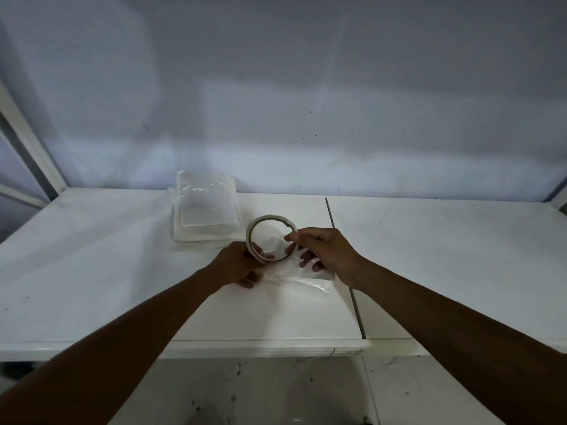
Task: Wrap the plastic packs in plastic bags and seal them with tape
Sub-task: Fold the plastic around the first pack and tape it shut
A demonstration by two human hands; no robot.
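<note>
Tape roll (270,218) in left hand (236,265)

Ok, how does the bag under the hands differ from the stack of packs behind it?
The stack of packs is several layers thick, squared, near the wall; the bag is thin, crumpled, lying nearer, beneath the tape roll. Both are clear plastic on the white table.

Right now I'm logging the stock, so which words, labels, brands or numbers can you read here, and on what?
None can be read.
The tape roll, the stack of plastic packs and the clear bag show no print in this dim view; the table and wall carry only dark specks.
</note>
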